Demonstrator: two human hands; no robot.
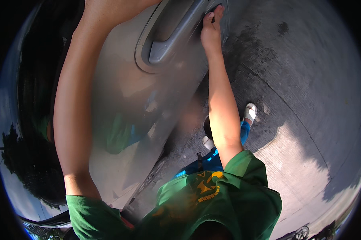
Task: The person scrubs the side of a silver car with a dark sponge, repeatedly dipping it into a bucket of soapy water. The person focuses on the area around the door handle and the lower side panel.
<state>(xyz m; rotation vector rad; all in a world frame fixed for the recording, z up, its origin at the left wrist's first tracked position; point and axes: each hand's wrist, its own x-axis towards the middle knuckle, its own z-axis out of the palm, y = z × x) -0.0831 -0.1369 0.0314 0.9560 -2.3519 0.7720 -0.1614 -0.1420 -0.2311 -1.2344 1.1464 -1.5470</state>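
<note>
A silver car door panel (124, 96) fills the left and middle of the view, with reflections of green and blue on it. Set into it is a grey door handle (161, 51) in a curved recess. My left hand (118, 9) reaches across the panel at the top edge, left of the handle; its fingers are cut off. Beyond the handle, my right hand (212, 30) is against or close beside the panel's lower side. Its thumb and a finger stretch upward, apart from each other, and nothing can be made out in its grip.
A dark car window (38, 104) reflecting sky and trees lies left of my left arm. Grey concrete (308, 80) with wet patches and a long crack spreads to the right. My foot in a white shoe (250, 111) stands on it. A wheel-like object (302, 232) shows at the lower right edge.
</note>
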